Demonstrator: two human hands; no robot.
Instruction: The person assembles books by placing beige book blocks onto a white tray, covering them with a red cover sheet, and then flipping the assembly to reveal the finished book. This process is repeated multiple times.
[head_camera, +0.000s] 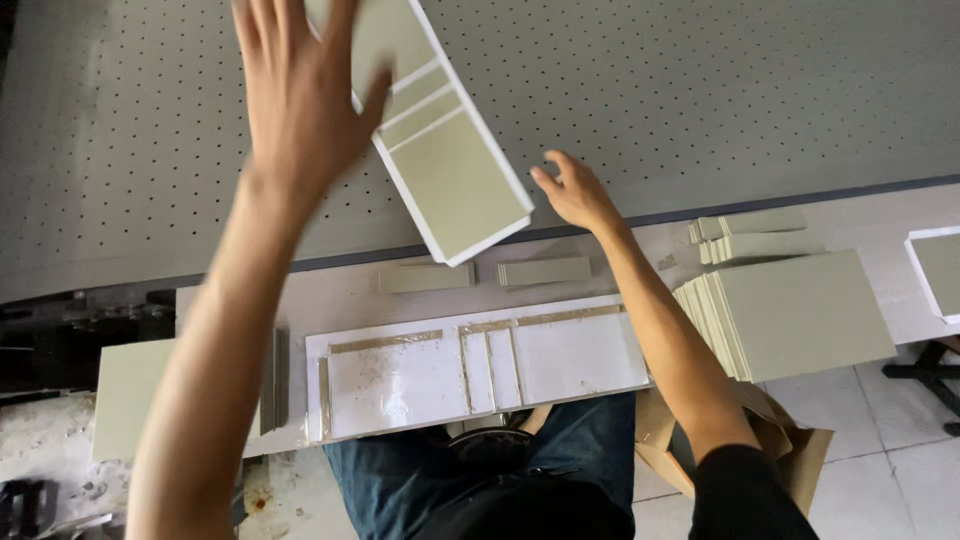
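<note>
My left hand (300, 95) lies flat, fingers spread, on the upper end of a white sheet (450, 170) carrying pale green cut rectangles, which rests on the grey perforated bed (700, 90). My right hand (575, 192) hovers open just right of the sheet's lower corner, near the bed's front edge, holding nothing. Close to my body a white backing sheet (480, 365) with empty cut-out outlines lies on the bench.
Stacks of pale green boards stand at right, one large (800, 310) and one small (755, 235). Two narrow green strips (485, 273) lie along the bench. Another green board (125, 395) sits at left; a white-edged sheet (940, 270) shows at far right.
</note>
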